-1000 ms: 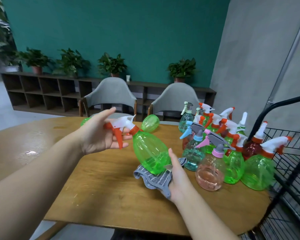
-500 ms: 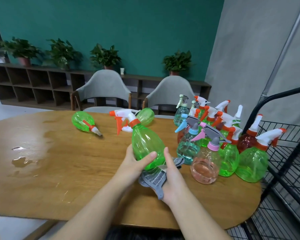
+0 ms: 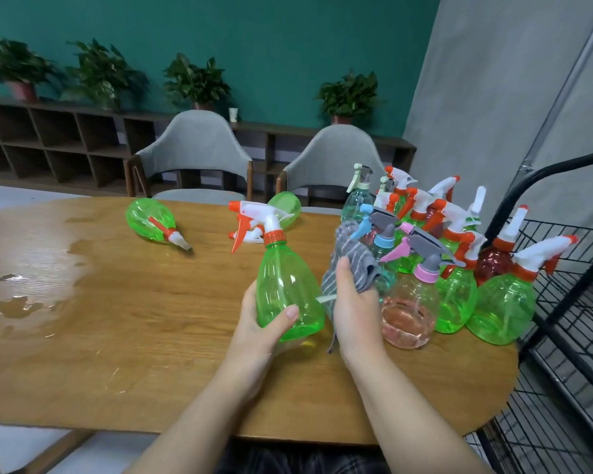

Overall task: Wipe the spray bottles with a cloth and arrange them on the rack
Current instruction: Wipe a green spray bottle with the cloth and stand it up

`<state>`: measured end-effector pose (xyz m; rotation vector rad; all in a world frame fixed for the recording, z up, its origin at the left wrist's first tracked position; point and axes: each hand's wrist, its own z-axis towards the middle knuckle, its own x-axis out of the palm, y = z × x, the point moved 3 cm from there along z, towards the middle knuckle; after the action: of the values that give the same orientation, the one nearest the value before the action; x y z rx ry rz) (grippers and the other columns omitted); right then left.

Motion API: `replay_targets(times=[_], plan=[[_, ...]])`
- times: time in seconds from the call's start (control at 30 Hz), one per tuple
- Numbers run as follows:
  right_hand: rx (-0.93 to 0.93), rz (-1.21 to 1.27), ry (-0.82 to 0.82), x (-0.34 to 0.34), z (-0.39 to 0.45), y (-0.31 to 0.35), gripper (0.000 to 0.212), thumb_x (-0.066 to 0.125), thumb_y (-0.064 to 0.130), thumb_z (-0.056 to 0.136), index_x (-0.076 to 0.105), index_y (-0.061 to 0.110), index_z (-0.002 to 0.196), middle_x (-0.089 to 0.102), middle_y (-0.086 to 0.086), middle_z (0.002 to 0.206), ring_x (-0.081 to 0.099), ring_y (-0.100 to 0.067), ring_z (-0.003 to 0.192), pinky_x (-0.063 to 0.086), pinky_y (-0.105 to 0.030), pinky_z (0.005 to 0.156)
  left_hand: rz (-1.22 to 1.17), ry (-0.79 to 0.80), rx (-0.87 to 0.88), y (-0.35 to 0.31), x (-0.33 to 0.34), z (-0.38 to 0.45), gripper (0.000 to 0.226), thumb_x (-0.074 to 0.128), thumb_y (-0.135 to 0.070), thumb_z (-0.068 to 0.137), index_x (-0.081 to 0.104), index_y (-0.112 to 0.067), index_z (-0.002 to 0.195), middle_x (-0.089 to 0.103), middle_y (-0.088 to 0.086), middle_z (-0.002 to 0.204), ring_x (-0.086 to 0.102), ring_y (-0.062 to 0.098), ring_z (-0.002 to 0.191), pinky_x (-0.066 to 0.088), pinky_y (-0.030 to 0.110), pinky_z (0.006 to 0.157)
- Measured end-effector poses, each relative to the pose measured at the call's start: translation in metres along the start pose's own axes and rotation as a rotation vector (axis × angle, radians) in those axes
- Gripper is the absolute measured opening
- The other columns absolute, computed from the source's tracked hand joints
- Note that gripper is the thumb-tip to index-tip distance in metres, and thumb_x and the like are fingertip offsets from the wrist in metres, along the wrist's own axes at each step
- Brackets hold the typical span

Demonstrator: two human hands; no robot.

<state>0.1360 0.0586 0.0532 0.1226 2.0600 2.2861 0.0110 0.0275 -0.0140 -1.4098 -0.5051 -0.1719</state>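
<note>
green spray bottle (image 3: 288, 295), no readable label, gripped by left hand (image 3: 257, 333); right hand (image 3: 353, 309) holds grey cloth (image 3: 350, 265).

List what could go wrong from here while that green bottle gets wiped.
1. The right hand works the cloth right beside the crowded bottles; a wide stroke might topple the pink one.
2. The left hand grips only the low end of the green bottle; wiping pressure could twist it loose.
3. Puddles lie on the table; a wiped bottle set there would get wet again.
</note>
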Motion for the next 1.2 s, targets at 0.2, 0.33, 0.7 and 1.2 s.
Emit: replay_targets(times=[0.2, 0.33, 0.7, 1.2], plan=[[-0.287, -0.280, 0.408, 0.037, 0.010, 0.011, 0.054, 0.046, 0.024, 0.100, 0.025, 0.044, 0.145, 0.018, 0.017, 0.157, 0.022, -0.010, 0.143, 0.022, -0.037, 0.118, -0.084, 0.015, -0.019, 0.020, -0.004, -0.003, 0.073, 0.085, -0.013, 0.071, 0.046, -0.033, 0.129, 0.067, 0.005, 0.117, 0.070, 0.018, 0.097, 0.058, 0.038, 0.069], [-0.491, -0.707, 0.553, 0.046, 0.011, -0.007, 0.070, 0.048, 0.012, 0.085, 0.031, 0.051, 0.140, 0.008, 0.029, 0.155, -0.006, -0.005, 0.146, 0.007, -0.047, 0.120, -0.082, 0.035, 0.005, 0.024, -0.010, 0.002, 0.082, 0.076, -0.036, 0.063, 0.044, -0.033, 0.139, 0.066, 0.000, 0.126, 0.064, 0.023, 0.114, 0.053, 0.055, 0.091], [-0.686, -0.543, 0.524, 0.035, -0.008, -0.030, 0.059, 0.033, 0.031, 0.060, 0.070, 0.022, 0.106, 0.058, 0.028, 0.120, 0.021, 0.007, 0.139, 0.011, -0.038, 0.118, -0.242, 0.057, -0.062, 0.021, -0.005, -0.001, 0.062, 0.029, -0.055, 0.088, 0.058, -0.015, 0.125, 0.072, 0.005, 0.116, 0.068, 0.015, 0.108, 0.059, 0.030, 0.074], [0.312, 0.841, 0.017, -0.002, 0.005, -0.019, 0.033, 0.041, 0.022, 0.095, 0.059, 0.012, 0.069, 0.062, -0.010, 0.065, 0.063, -0.021, 0.058, 0.049, -0.036, 0.075, -0.243, -0.082, -0.060, 0.027, -0.016, 0.003, 0.057, 0.063, -0.044, 0.073, 0.049, -0.023, 0.124, 0.068, 0.007, 0.112, 0.071, 0.020, 0.087, 0.058, 0.038, 0.059]])
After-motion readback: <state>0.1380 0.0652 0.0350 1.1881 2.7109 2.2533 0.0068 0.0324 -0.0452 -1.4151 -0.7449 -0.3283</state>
